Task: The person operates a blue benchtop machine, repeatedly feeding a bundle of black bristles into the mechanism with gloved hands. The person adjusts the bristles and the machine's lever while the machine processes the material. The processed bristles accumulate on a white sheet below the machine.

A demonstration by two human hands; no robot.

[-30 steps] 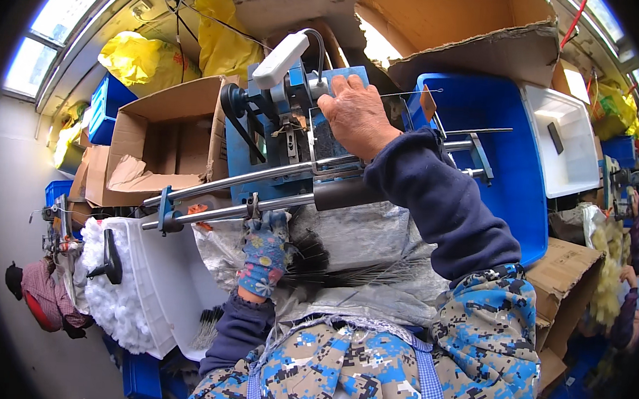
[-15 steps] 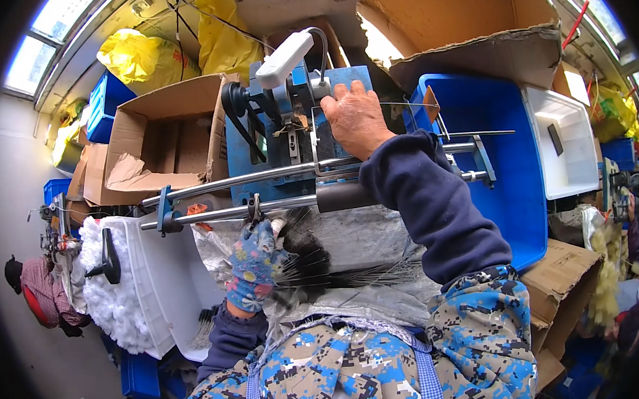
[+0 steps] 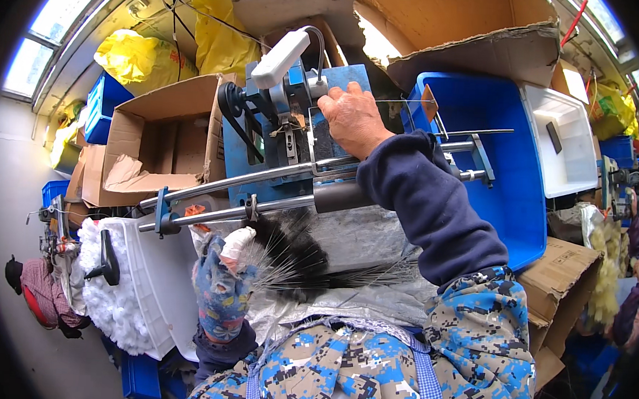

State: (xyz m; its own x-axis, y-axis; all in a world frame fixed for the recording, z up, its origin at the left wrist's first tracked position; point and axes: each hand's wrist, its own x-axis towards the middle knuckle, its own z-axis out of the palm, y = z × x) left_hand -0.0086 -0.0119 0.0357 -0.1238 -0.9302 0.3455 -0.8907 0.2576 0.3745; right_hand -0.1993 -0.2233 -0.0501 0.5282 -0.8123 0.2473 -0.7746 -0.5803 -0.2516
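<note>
My bare right hand (image 3: 356, 120) rests on a blue metal machine (image 3: 351, 78), its fingers curled over a part that the hand itself hides. My left hand (image 3: 221, 288) wears a flowered blue glove with a white wrap at the thumb (image 3: 239, 244). It is below the near metal rod (image 3: 279, 203), beside black bristles with thin wire stems (image 3: 295, 252) on a silvery sheet (image 3: 364, 234) over my lap. Motion blurs its fingers, and whether it holds any wire does not show. A thin wire (image 3: 404, 100) runs rightward from the machine beside my right hand.
Left of the machine stands an open cardboard box (image 3: 139, 118), with a white bin (image 3: 161, 263) below it. A large blue bin (image 3: 518, 203) and a white tray (image 3: 570, 169) are on the right. White fluffy material (image 3: 108, 311) lies by a black handled tool (image 3: 107, 257).
My left hand has moved away from the small clamp on the near rod, down and to the left. More of the black bristles shows. My right hand stays on the machine.
</note>
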